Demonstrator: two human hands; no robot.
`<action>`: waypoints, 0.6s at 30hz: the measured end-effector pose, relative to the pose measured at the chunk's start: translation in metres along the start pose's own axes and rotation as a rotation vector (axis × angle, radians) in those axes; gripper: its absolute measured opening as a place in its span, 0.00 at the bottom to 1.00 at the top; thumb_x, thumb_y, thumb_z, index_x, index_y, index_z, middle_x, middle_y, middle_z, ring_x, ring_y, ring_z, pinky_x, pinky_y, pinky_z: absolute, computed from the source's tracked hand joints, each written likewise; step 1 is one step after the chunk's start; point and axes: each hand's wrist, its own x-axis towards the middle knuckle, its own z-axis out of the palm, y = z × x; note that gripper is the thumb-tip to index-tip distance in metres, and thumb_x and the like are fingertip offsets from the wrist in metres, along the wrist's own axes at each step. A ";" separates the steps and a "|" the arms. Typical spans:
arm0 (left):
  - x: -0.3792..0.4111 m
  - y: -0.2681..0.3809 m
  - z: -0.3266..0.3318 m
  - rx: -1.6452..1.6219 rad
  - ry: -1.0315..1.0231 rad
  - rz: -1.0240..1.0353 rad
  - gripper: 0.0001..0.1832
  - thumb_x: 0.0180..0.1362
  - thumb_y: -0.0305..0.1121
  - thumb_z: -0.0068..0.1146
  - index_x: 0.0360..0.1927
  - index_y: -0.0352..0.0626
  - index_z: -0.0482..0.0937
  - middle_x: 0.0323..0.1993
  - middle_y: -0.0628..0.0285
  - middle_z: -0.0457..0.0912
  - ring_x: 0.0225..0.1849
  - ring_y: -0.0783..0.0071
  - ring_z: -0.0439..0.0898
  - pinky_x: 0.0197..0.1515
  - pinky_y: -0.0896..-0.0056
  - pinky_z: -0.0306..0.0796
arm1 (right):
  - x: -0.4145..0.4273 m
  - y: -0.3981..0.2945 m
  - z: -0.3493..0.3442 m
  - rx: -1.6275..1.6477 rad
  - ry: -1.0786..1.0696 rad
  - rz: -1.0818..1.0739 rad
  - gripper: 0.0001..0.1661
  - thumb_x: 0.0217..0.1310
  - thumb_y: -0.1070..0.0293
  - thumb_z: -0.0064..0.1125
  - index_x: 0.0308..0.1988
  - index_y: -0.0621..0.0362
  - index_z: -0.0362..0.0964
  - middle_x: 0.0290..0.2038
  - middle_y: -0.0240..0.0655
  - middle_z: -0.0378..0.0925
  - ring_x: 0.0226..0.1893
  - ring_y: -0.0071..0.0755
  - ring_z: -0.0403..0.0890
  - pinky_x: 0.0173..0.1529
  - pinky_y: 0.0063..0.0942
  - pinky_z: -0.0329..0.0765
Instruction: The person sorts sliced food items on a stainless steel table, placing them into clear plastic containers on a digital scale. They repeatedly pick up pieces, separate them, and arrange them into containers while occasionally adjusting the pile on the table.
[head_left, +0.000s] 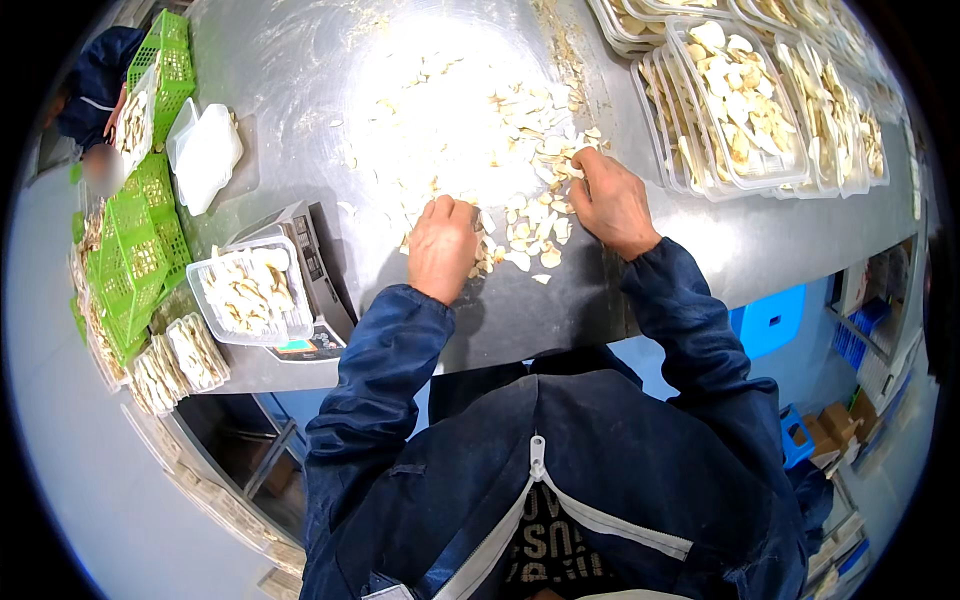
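Dried, pale slices, apparently mushroom, (537, 229) lie scattered over the steel table (495, 326), partly lost in bright glare. My left hand (442, 244) rests at the near left of the spread, fingers curled down; whether it holds a slice cannot be told. At the right edge of the slices, my right hand (611, 196) has thumb and forefinger bent towards them, and its grip is unclear. To the left, a clear plastic tray of slices (251, 292) sits on a digital scale (319, 300). Stacked clear trays filled with slices (739, 112) stand at the right.
Green plastic baskets (139, 247) line the left side, near small filled packs (196, 352) and white lids or empty trays (206, 157). Another person (94, 82) is at the upper left. A blue stool (772, 322) stands beyond the table's near edge, at the right.
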 end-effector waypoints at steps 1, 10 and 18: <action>0.000 0.001 0.001 0.022 0.007 0.013 0.10 0.45 0.21 0.58 0.33 0.38 0.75 0.33 0.53 0.73 0.40 0.53 0.75 0.42 0.57 0.72 | 0.001 0.001 0.000 -0.013 0.019 -0.019 0.08 0.55 0.76 0.54 0.39 0.60 0.69 0.30 0.47 0.76 0.33 0.54 0.78 0.37 0.43 0.74; -0.001 -0.015 0.003 -0.498 0.017 -0.266 0.08 0.54 0.19 0.53 0.37 0.41 0.77 0.29 0.63 0.77 0.32 0.68 0.77 0.33 0.68 0.72 | 0.018 0.010 -0.007 0.398 -0.014 0.292 0.09 0.56 0.71 0.54 0.39 0.60 0.73 0.27 0.43 0.77 0.28 0.46 0.78 0.36 0.35 0.73; 0.076 0.018 -0.011 -1.049 -0.068 -0.413 0.10 0.64 0.32 0.51 0.41 0.37 0.79 0.24 0.68 0.73 0.25 0.79 0.71 0.30 0.79 0.64 | 0.086 -0.003 0.010 -0.057 0.015 -0.079 0.17 0.60 0.70 0.49 0.49 0.53 0.75 0.30 0.43 0.79 0.32 0.50 0.79 0.38 0.43 0.74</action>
